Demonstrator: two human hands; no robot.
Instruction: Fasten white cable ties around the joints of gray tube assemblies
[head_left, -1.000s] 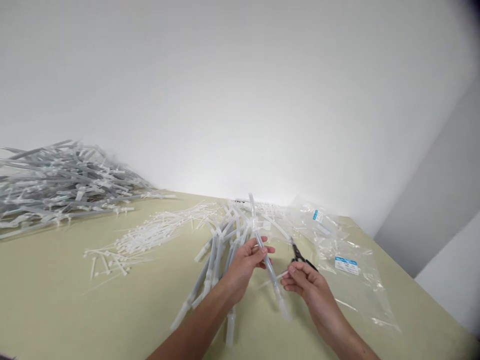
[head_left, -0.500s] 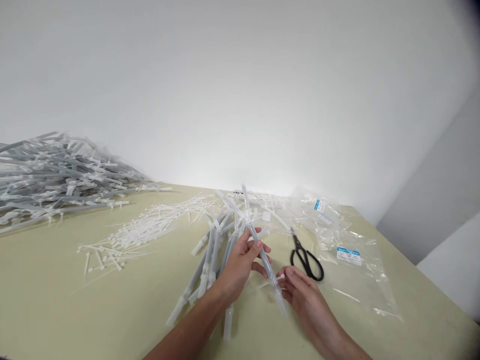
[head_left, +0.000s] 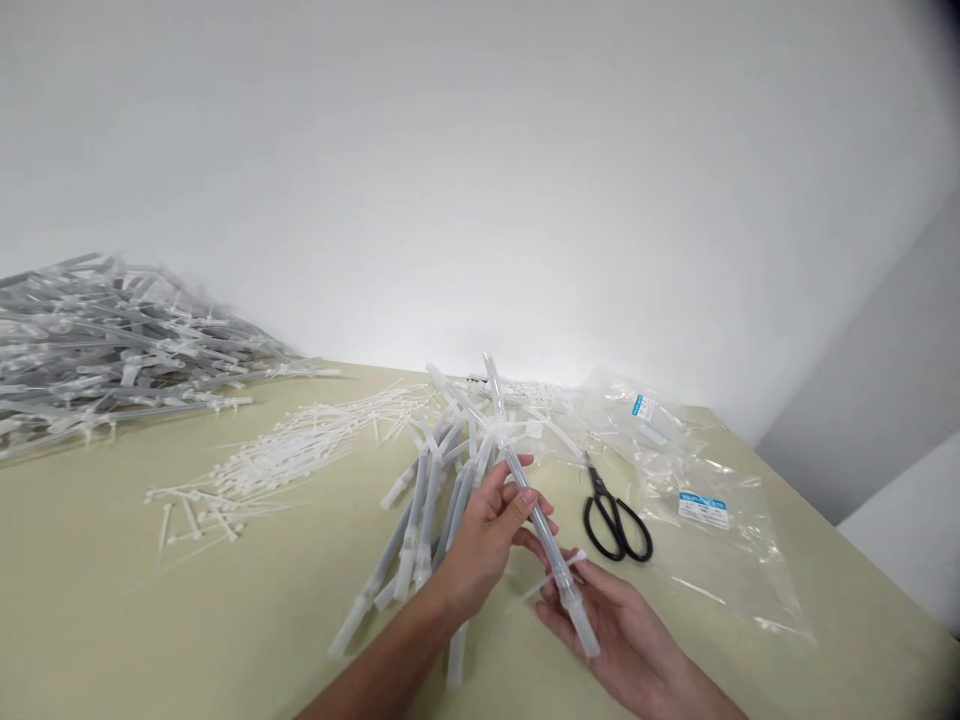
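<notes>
A translucent Y-shaped tube [head_left: 541,530] slants across the middle, its forked end pointing away and its single end towards me. My left hand [head_left: 491,530] grips it near mid-length between thumb and fingers. My right hand [head_left: 611,625] is at the lower end, palm up under the tube, its fingers closed on a white cable tie [head_left: 576,560] that crosses beside the tube's lower joint. Partly behind my left hand, several similar tubes [head_left: 427,510] lie in a loose bundle on the table.
On the green table [head_left: 247,610] a heap of white cable ties [head_left: 300,450] lies left of centre. A large pile of tubes [head_left: 127,350] fills the far left. Black scissors [head_left: 616,520] and clear labelled bags [head_left: 739,560] lie at the right.
My right hand has turned more palm up and moved slightly lower, under the tube's end. The tube's lower end has shifted a little to the right.
</notes>
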